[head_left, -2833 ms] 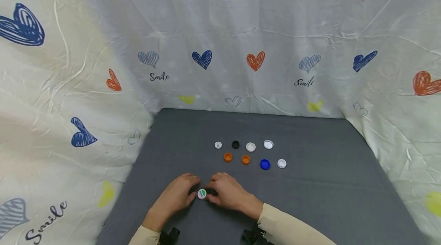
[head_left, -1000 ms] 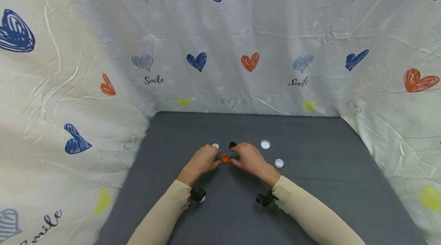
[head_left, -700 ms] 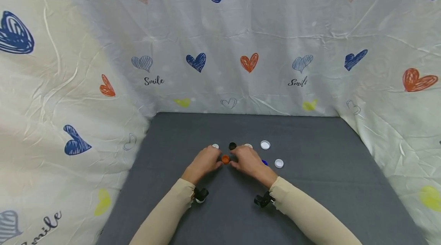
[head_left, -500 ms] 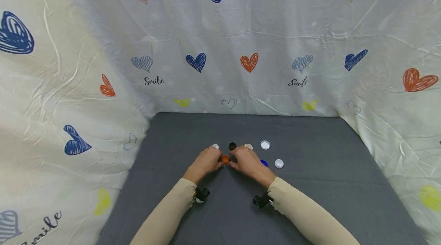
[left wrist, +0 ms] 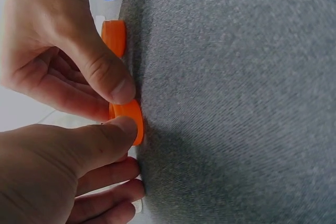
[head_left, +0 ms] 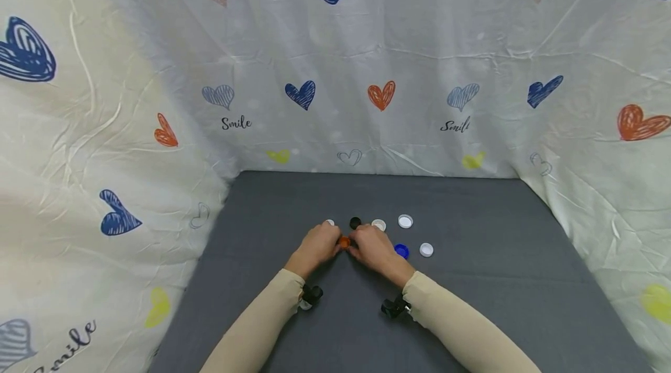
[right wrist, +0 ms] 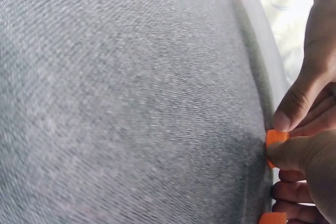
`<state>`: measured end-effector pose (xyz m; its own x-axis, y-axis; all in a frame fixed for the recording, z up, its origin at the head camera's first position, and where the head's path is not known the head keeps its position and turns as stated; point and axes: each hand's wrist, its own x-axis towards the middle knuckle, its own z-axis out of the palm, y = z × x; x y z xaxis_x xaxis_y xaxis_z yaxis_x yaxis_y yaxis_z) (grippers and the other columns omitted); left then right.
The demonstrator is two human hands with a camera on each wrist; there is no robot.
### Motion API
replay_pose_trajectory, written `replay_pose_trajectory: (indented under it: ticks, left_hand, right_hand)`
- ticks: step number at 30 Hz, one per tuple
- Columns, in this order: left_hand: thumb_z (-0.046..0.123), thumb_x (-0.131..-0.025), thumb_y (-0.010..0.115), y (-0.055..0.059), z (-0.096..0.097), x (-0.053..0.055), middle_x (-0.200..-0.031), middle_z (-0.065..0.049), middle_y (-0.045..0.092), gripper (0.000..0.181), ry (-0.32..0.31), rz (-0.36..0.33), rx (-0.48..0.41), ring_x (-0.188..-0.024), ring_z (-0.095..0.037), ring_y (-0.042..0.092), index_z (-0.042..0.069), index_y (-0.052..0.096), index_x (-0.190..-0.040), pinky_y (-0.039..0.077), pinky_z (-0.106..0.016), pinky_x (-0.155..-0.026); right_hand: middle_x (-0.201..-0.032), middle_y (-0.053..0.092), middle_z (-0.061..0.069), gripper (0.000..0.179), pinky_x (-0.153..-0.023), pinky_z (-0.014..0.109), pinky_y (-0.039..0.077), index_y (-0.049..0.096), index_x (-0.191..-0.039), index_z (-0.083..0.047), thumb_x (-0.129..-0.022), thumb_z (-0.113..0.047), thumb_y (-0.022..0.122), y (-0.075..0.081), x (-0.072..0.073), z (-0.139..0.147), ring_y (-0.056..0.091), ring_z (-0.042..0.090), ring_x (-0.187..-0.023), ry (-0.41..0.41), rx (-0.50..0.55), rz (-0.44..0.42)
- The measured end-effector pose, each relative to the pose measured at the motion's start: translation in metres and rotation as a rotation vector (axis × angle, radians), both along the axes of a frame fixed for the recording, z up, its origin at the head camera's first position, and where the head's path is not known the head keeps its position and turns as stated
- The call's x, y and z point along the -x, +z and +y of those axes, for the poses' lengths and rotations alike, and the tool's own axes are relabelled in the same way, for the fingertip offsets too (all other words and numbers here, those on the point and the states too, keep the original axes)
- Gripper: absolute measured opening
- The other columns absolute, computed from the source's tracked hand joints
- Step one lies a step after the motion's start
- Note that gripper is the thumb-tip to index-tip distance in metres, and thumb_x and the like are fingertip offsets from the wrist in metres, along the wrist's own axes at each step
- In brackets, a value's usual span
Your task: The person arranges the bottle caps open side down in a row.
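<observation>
An orange bottle cap (head_left: 343, 242) lies on the grey cloth between my two hands. My left hand (head_left: 317, 246) pinches it from the left, its thumb against the side of the cap (left wrist: 137, 116) in the left wrist view. From the right, my right hand (head_left: 374, 249) holds the same cap, thumb on its edge (right wrist: 275, 136) in the right wrist view. A second orange cap (left wrist: 114, 38) stands just beyond the right hand, which hides it in the head view. Behind the hands sits a black cap (head_left: 355, 222).
White caps (head_left: 378, 225), (head_left: 405, 221) and a blue cap (head_left: 401, 251) lie to the right, with another white cap (head_left: 427, 250) beyond. One white cap (head_left: 330, 222) peeks out behind the left hand. Another white cap (head_left: 305, 305) is partly hidden under the left wrist camera (head_left: 313, 295).
Both hands have moved forward and right, from the white cap with green print to the orange cap. Their fingers have closed in on it, and the blue cap has come back into sight.
</observation>
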<state>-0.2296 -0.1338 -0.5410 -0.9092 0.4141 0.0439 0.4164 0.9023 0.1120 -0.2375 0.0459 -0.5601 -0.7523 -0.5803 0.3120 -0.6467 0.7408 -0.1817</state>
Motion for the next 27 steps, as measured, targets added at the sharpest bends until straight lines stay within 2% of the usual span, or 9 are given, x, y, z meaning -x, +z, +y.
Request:
replay_pose_trajectory:
  ticks: [6,12,21,27]
  left_hand:
    - [0.026,-0.09,0.077,0.002,0.001,-0.001,-0.08,-0.007,0.064,0.015,0.017,0.007,0.014,-0.067,-0.024,0.065,0.014,0.071,-0.082,0.054,-0.039,-0.058]
    - [0.027,-0.09,0.076,0.007,0.0,-0.003,-0.079,-0.006,0.066,0.016,-0.003,0.031,0.013,-0.07,-0.023,0.066,0.015,0.071,-0.08,0.055,-0.039,-0.06]
    - [0.031,-0.094,0.073,0.018,0.0,-0.012,-0.083,-0.003,0.071,0.015,-0.074,0.147,-0.063,-0.073,-0.02,0.066,0.017,0.078,-0.097,0.056,-0.038,-0.064]
    - [0.028,-0.092,0.076,0.028,-0.001,-0.019,-0.094,0.001,0.075,0.018,-0.131,0.174,-0.146,-0.082,-0.016,0.069,0.017,0.077,-0.106,0.058,-0.034,-0.072]
  right_hand:
    - [-0.081,0.067,0.001,0.015,-0.069,0.042,0.055,0.079,-0.093,-0.014,-0.08,-0.022,0.082,-0.003,0.001,0.0,0.066,0.024,-0.08,0.011,0.008,0.014]
    - [-0.085,0.069,-0.001,0.015,-0.071,0.04,0.055,0.079,-0.096,-0.014,-0.082,-0.02,0.08,0.002,-0.002,0.005,0.066,0.021,-0.081,0.031,0.046,0.017]
    - [-0.09,0.073,-0.002,0.015,-0.076,0.039,0.057,0.08,-0.099,-0.015,-0.084,-0.018,0.08,0.021,-0.008,0.013,0.067,0.018,-0.084,0.051,0.12,0.042]
    - [-0.095,0.075,0.0,0.019,-0.08,0.041,0.055,0.08,-0.103,-0.015,-0.084,-0.018,0.081,0.036,-0.014,0.019,0.068,0.019,-0.088,0.067,0.151,0.058]
